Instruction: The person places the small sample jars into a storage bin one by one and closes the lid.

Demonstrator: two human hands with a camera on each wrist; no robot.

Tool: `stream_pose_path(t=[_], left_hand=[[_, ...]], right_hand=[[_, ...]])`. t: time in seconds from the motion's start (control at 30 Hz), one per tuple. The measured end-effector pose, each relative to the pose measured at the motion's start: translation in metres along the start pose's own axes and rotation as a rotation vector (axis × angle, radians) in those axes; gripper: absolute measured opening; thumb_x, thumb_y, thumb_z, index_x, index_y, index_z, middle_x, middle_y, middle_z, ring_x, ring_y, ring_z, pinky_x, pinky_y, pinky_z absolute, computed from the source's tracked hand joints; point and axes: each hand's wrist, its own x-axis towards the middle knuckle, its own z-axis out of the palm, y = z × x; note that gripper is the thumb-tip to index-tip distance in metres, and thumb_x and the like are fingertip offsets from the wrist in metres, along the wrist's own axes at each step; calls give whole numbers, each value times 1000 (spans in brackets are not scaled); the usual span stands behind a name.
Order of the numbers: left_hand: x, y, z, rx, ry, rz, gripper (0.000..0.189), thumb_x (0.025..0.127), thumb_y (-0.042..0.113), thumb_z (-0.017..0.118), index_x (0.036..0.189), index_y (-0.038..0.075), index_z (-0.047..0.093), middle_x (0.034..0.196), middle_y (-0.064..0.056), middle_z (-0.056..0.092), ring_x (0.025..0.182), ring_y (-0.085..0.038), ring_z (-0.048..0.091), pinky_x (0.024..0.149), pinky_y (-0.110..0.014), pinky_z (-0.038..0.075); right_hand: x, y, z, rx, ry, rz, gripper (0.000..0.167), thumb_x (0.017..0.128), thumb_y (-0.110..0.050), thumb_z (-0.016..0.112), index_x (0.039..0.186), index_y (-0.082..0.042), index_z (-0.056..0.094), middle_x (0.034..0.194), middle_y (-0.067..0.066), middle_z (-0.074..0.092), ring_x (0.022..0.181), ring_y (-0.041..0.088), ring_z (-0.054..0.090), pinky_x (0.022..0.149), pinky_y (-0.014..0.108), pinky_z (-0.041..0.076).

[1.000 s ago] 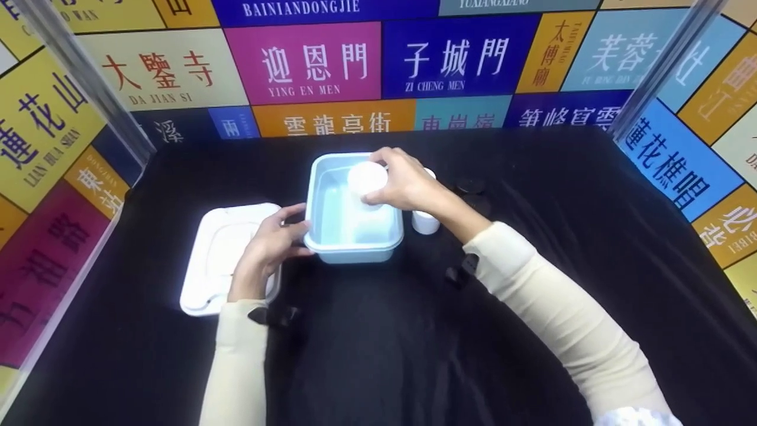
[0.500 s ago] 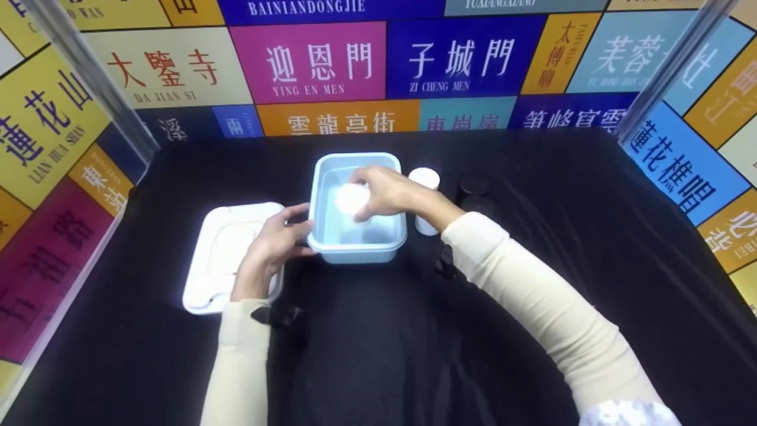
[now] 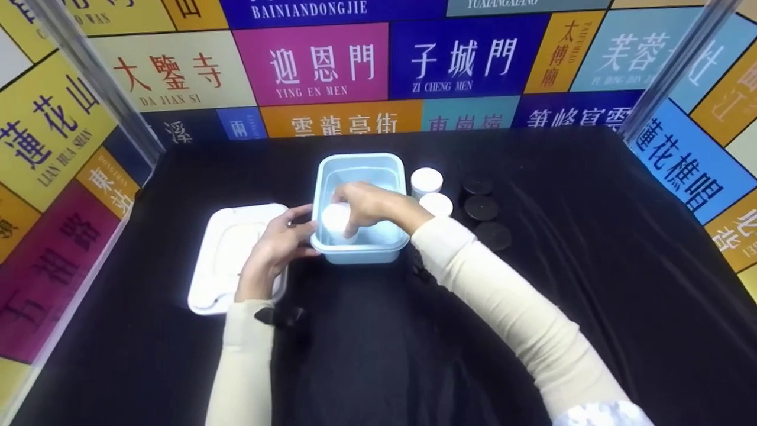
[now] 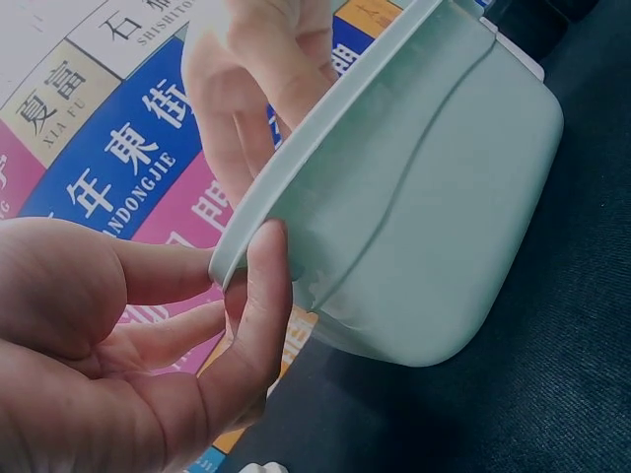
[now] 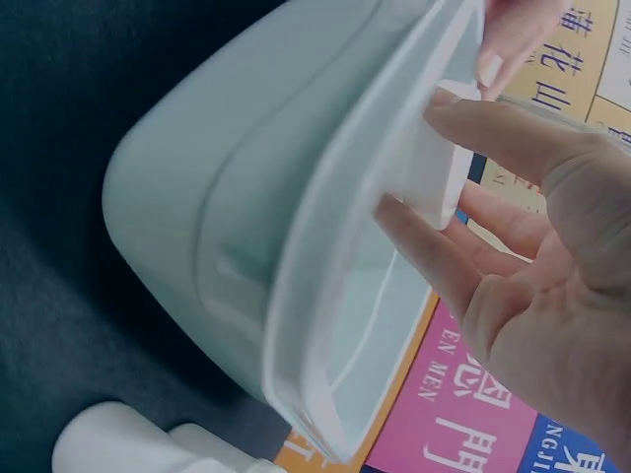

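A pale blue plastic box [image 3: 362, 256] stands without a lid in the middle of the black cloth. My left hand [image 3: 275, 248] pinches its left rim between thumb and fingers, as the left wrist view shows at the rim [image 4: 315, 138]. With my right hand [image 3: 369, 207] I hold a white round jar [image 3: 336, 218] inside the box, near its front left corner. In the right wrist view, thumb and fingertips grip the sides of this jar [image 5: 434, 177]. The jar's lower part is hidden by the box wall there.
Left of the box lies a white lid [image 3: 227, 251], partly under my left hand. To the right stand two more white jars [image 3: 427, 177], the nearer one partly behind my wrist. Beside them are several black round pieces [image 3: 481, 208]. Colourful sign panels [image 3: 313, 62] rise behind the cloth.
My right hand has carried the white jar left, toward the front and lower into the box. Its forearm moved aside, showing more white jars and black round pieces. The left hand kept its grip.
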Motion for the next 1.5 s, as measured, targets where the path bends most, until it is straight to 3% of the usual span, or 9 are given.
stream_pose_path(t=[0.17, 0.4, 0.63, 0.8, 0.97, 1.2, 1.5], left_hand=[[-1, 0, -1, 18, 11, -3, 53, 103, 12, 52, 154, 8, 36, 119, -18, 56, 85, -15, 69, 71, -27, 64], [0, 2, 2, 10, 12, 5, 52, 103, 12, 52, 153, 7, 38, 117, -18, 56, 82, -15, 68, 68, -26, 63], [2, 4, 4, -2, -1, 18, 53, 103, 11, 53, 153, 5, 37, 113, -18, 58, 80, -14, 68, 67, -25, 63], [1, 3, 4, 1, -2, 15, 52, 103, 10, 52, 153, 6, 38, 115, -18, 56, 80, -14, 68, 67, -25, 63], [1, 2, 3, 3, -2, 17, 52, 103, 11, 52, 153, 6, 38, 118, -18, 56, 82, -14, 68, 68, -26, 63], [1, -1, 3, 10, -2, 24, 52, 103, 12, 53, 152, 6, 38, 118, -18, 57, 83, -13, 68, 69, -26, 63], [1, -2, 2, -2, -8, 23, 54, 103, 11, 52, 154, 5, 35, 118, -19, 55, 82, -13, 67, 69, -25, 63]], right_hand=[[6, -2, 8, -7, -19, 3, 59, 78, -9, 82, 132, -4, 59, 128, 13, 64, 113, 28, 57, 103, 37, 50], [5, 0, 12, -11, -44, 36, 59, 79, -5, 80, 134, -3, 57, 129, 15, 63, 111, 28, 57, 101, 37, 51], [0, 6, 11, 6, -40, 46, 60, 79, -7, 80, 134, -5, 55, 132, 15, 61, 116, 29, 56, 105, 38, 49], [-3, 6, 8, 14, -45, 27, 67, 82, -14, 82, 140, -4, 52, 141, 17, 57, 130, 31, 53, 115, 38, 44], [-13, 7, 0, 73, 15, 5, 66, 84, -18, 81, 142, -5, 52, 144, 16, 56, 131, 30, 55, 115, 38, 46], [-30, 11, -9, 220, 169, -34, 53, 88, -16, 77, 136, -5, 60, 137, 13, 63, 126, 30, 60, 110, 37, 51], [-58, 21, -16, 352, 350, -16, 46, 88, -19, 78, 130, -8, 65, 133, 9, 66, 126, 29, 59, 110, 41, 50]])
